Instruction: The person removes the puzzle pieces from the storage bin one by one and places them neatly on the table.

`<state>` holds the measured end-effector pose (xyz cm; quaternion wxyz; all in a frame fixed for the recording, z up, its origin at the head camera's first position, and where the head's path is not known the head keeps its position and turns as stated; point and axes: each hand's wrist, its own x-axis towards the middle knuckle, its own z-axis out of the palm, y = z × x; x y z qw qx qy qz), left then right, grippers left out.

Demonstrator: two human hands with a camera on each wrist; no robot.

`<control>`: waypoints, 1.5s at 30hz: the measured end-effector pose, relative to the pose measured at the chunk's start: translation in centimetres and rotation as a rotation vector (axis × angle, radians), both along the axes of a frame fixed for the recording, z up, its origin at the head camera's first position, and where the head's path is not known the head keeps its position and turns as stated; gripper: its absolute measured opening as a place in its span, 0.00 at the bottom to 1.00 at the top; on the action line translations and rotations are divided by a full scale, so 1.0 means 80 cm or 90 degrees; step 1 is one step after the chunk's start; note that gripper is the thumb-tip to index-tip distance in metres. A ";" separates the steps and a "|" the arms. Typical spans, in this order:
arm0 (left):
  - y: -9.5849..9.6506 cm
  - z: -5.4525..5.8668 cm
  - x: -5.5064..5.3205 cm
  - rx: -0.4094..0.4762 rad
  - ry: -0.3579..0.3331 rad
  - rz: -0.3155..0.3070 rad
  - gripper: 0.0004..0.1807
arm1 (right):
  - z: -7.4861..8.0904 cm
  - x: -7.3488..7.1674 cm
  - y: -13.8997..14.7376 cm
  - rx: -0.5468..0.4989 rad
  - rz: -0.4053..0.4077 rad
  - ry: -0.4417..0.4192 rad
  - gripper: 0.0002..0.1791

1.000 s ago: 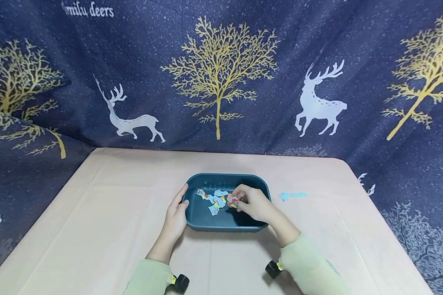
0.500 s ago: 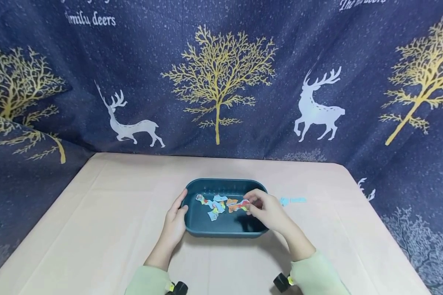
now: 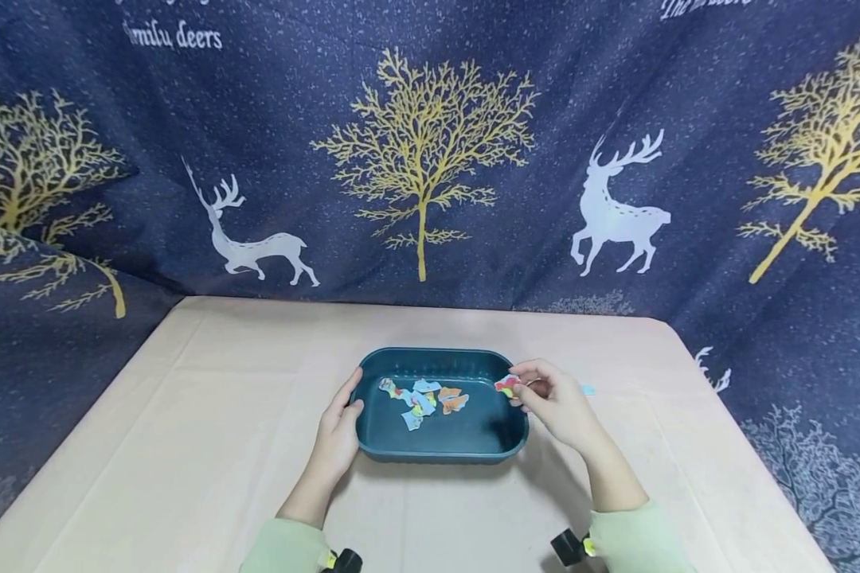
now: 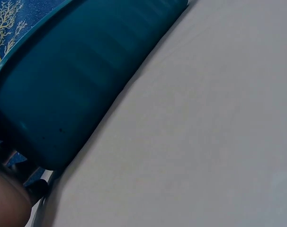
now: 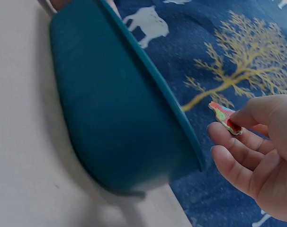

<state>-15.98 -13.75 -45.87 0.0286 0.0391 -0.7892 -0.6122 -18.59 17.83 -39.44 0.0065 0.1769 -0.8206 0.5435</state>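
Note:
My right hand (image 3: 555, 402) pinches a red and yellow puzzle piece (image 3: 506, 386) between thumb and fingers at the right rim of a dark teal plastic bin (image 3: 466, 434). In the right wrist view the same piece (image 5: 224, 116) is held above the rim, its edge showing thickness. My left hand (image 3: 338, 430) holds the bin's left end, thumb near the rim and fingers along the outer wall; the left wrist view shows those fingers (image 4: 37, 189) in shadow at the bin's end. Inside lie several light blue pieces (image 3: 413, 419) in a loose pile, with orange pieces (image 3: 455, 402) beside them.
A light blue piece (image 3: 588, 390) lies on the pale tablecloth (image 3: 208, 446) right of the bin, partly hidden by my right hand. A dark blue curtain (image 3: 272, 159) with trees and deer hangs behind the table.
My right hand has moved right from the pile to the bin's right rim, carrying the red and yellow puzzle piece away from the orange ones. The left hand keeps its hold on the bin.

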 end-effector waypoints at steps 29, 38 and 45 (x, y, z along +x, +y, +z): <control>0.000 0.001 0.000 -0.002 -0.005 -0.003 0.27 | 0.002 -0.015 0.077 -0.007 -0.161 0.007 0.18; 0.000 0.001 0.000 0.000 0.003 -0.011 0.27 | 0.002 -0.018 0.104 -0.014 -0.236 -0.002 0.19; 0.000 0.000 0.000 0.002 0.001 -0.010 0.27 | 0.002 -0.019 0.118 -0.045 -0.276 -0.013 0.14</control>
